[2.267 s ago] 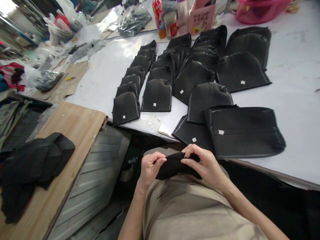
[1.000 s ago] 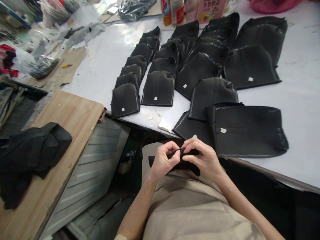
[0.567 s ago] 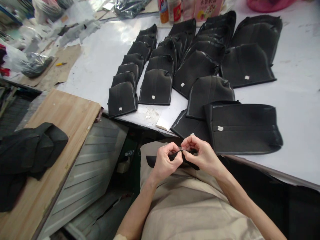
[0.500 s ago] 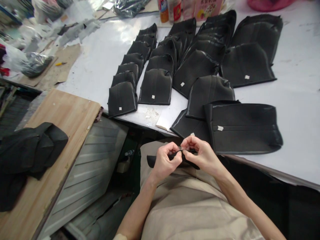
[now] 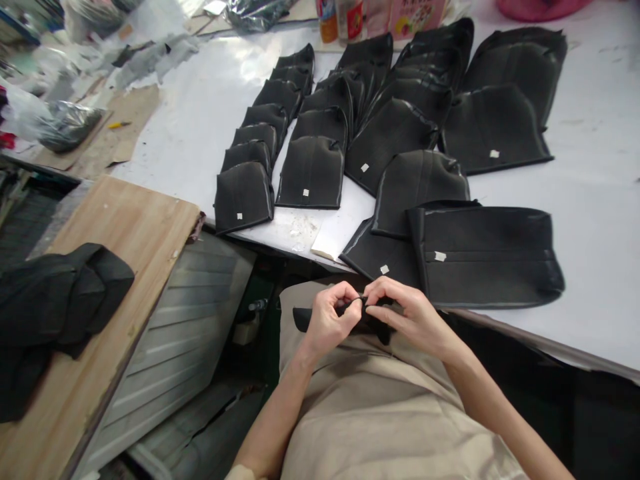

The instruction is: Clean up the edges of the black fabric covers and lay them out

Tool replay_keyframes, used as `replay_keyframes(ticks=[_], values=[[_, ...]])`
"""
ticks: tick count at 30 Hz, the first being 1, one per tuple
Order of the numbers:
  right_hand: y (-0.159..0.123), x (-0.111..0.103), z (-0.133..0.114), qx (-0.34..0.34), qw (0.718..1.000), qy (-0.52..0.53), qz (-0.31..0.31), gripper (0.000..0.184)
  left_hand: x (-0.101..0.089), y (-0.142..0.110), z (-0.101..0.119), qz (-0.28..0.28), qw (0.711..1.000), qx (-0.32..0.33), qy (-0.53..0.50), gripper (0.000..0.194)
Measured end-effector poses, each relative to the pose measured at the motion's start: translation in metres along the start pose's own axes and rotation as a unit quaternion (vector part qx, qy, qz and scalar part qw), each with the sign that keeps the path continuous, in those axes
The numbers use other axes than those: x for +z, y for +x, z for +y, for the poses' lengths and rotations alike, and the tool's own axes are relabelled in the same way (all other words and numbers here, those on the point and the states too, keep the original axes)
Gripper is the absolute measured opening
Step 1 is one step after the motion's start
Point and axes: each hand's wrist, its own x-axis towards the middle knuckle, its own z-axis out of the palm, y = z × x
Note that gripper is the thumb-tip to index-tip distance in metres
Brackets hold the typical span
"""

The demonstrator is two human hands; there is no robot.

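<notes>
A small black piece of leather-like material (image 5: 302,319) is pinched between my two hands, just above my lap. My left hand (image 5: 334,320) grips it between thumb and forefinger. Close beside, my right hand (image 5: 406,315) pinches the same piece, fingertips nearly touching those of the left. Much of the piece is hidden behind the fingers. Right past my hands, a large black sewn panel (image 5: 493,257) with a small pale sticker lies at the table's near edge. Another black panel (image 5: 377,250) sits partly under it.
Overlapping rows of black sewn pieces (image 5: 313,170) cover the middle of the white table (image 5: 185,127). Bottles (image 5: 349,23) and a pink box (image 5: 415,19) stand at the back. Black cloth (image 5: 75,293) lies on a wooden board (image 5: 145,213) at left, near a yellow cutter (image 5: 119,125).
My right hand's fingers have shifted slightly on the black piece, and its hanging right end has turned downward. My left hand keeps its pinch.
</notes>
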Motion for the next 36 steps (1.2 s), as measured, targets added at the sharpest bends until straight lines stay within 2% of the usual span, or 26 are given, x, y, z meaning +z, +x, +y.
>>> replay_keyframes(ticks=[5,10,14,19,24,32,36], values=[[0.003,0.011,-0.001,0.023,0.998,-0.001,0.059,0.012,-0.003,-0.002,-0.001,-0.016,1.000,0.013,-0.023,0.016],[0.002,0.014,0.000,0.035,0.996,0.003,0.077,0.013,-0.009,-0.002,0.002,-0.042,0.999,0.028,0.014,0.018],[0.003,0.011,0.001,0.047,0.997,0.011,0.063,0.014,-0.010,-0.002,0.000,-0.056,0.998,0.023,-0.017,0.020],[0.004,0.007,0.000,0.043,0.998,0.039,0.039,0.012,-0.011,0.001,-0.009,-0.073,0.990,-0.046,-0.113,0.026],[0.006,0.004,0.003,0.054,0.997,0.061,0.017,0.012,-0.011,0.004,-0.014,-0.078,0.981,-0.089,-0.155,0.031],[0.010,-0.002,0.001,0.052,0.997,0.061,-0.017,0.016,-0.011,0.006,-0.013,-0.071,0.975,-0.099,-0.185,0.033],[0.011,-0.003,0.001,0.051,0.998,0.041,-0.014,0.015,-0.010,0.006,-0.011,-0.060,0.976,-0.104,-0.182,0.034]])
